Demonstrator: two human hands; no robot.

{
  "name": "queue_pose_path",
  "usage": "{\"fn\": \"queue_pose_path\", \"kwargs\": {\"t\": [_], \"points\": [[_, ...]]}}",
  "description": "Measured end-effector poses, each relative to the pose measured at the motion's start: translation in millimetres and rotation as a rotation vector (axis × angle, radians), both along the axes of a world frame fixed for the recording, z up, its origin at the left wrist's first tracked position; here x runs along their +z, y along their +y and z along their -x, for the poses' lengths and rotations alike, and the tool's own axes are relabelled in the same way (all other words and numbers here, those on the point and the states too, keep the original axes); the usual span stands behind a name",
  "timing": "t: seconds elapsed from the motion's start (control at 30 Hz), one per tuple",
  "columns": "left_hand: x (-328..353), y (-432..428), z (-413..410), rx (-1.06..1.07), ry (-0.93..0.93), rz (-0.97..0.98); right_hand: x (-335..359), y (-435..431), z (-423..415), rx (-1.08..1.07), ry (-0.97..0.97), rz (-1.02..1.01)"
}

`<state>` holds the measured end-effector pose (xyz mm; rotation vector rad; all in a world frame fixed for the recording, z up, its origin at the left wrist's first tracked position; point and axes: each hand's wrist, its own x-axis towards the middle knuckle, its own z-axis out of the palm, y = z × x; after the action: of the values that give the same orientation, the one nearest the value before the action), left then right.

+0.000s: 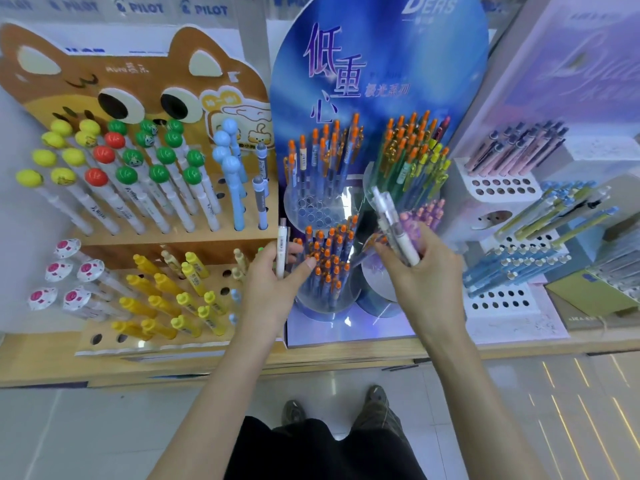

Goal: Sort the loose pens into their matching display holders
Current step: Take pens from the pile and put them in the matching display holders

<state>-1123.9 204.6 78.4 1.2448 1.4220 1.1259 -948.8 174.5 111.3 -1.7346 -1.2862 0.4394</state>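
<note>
My left hand (273, 275) pinches a single white pen (281, 245), held upright in front of the gap between the brown bear-faced holder (173, 242) and the blue round display (377, 64). My right hand (419, 268) grips a bunch of several loose white and clear pens (394, 225), which point up and to the left over the blue display's clear cups. Just below my left fingers stands a clear cup of orange-capped pens (329, 261). The lower ends of the pens in both hands are hidden by my fingers.
The bear holder carries ball-topped white pens (138, 181) above and yellow pens (180, 299) below, with some open holes. A white perforated stand (505, 188) on the right holds pink and dark pens; another (502, 299) holds blue ones. The shelf edge (242, 362) runs across.
</note>
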Motion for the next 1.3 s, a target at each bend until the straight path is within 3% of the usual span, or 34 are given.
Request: {"fn": "queue_pose_path", "kwargs": {"t": [0.23,0.67,0.83,1.07,1.3], "points": [[-17,-3,-10,0.021,0.051,0.067,-23,-1,-2,-0.016,0.063,0.088],[-13,-4,-10,0.025,-0.059,0.092,-17,12,-10,0.152,0.055,0.151],[-3,2,-6,-0.006,-0.007,0.002,2,13,-13,0.088,0.129,0.024],[-7,1,-12,-0.029,0.042,0.039,37,19,-25,0.050,0.249,-0.196],[-6,8,-33,0.103,0.235,0.116,31,5,-32,0.035,0.265,-0.185]]}}
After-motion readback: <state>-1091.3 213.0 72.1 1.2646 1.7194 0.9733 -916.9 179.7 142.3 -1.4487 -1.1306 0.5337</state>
